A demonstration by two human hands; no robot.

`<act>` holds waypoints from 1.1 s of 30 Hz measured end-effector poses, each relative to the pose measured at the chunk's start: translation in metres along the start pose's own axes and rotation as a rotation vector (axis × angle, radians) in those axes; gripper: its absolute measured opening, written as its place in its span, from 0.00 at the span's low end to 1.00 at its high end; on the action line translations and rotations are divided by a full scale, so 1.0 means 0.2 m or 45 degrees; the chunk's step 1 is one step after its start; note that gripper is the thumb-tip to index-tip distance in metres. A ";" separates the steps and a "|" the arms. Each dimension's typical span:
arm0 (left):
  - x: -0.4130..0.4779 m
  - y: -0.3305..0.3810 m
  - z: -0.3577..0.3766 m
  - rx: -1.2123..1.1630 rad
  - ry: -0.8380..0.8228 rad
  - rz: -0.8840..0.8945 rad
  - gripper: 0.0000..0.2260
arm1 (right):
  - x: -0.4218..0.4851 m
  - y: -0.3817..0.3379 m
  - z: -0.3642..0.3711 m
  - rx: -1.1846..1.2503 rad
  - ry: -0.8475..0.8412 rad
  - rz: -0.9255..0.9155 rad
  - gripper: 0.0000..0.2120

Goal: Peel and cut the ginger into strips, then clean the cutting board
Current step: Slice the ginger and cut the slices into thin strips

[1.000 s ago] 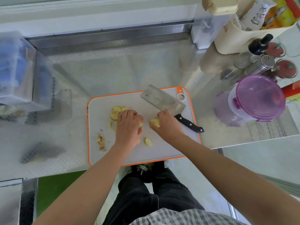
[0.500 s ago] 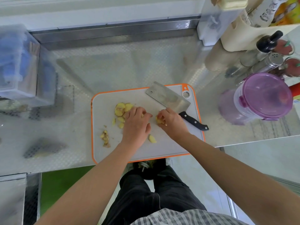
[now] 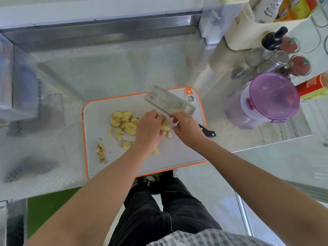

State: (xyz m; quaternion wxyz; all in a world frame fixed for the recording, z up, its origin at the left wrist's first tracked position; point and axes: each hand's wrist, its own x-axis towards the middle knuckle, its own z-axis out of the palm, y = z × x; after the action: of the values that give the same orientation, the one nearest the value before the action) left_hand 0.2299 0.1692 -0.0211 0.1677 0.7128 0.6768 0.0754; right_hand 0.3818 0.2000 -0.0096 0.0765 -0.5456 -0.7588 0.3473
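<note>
Stacking ginger slices for strip cutting

The ginger stack (image 3: 165,126) is gripped on the cutting board (image 3: 99,110) by the curled left hand (image 3: 149,129); loose ginger slices (image 3: 124,122) lie just beside it. Slices should be squared flat before the cleaver (image 3: 168,103) is taken up. Since half a second ago, the piece has been released by the right hand (image 3: 189,129), now loosely spread and empty above the handle (image 3: 208,133).

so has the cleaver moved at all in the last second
No. The cleaver still lies at the far right corner of the cutting board, blade beside the hanging hole.
</note>
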 end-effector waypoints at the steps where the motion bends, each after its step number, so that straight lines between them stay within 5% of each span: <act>1: 0.00 -0.01 0.00 -0.022 0.007 -0.013 0.20 | 0.02 -0.02 0.01 0.006 -0.023 -0.004 0.19; 5: -0.05 -0.03 0.00 0.059 0.086 -0.005 0.27 | 0.06 -0.05 0.05 -0.022 -0.025 0.037 0.10; 8: -0.06 -0.04 0.00 0.156 0.143 0.009 0.23 | 0.05 -0.02 0.06 0.025 0.027 0.076 0.05; 15: -0.03 -0.05 0.00 0.117 0.151 -0.066 0.19 | 0.07 -0.04 0.02 0.149 -0.050 0.144 0.05; 19: -0.05 -0.06 0.00 0.080 0.170 -0.020 0.21 | 0.08 -0.07 0.03 -0.091 -0.066 0.149 0.15; 23: -0.06 -0.05 0.01 0.074 0.168 -0.011 0.19 | 0.07 -0.09 0.05 -0.314 -0.102 0.080 0.13; 33: -0.06 -0.10 -0.03 -0.015 0.216 -0.039 0.17 | 0.14 -0.09 0.02 0.143 -0.143 0.232 0.06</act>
State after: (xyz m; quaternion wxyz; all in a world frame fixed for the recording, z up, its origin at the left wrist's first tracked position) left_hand 0.2085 0.1582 -0.0199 0.1150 0.6924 0.6990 0.1369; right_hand 0.3555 0.2204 -0.0090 0.0326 -0.5869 -0.6886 0.4248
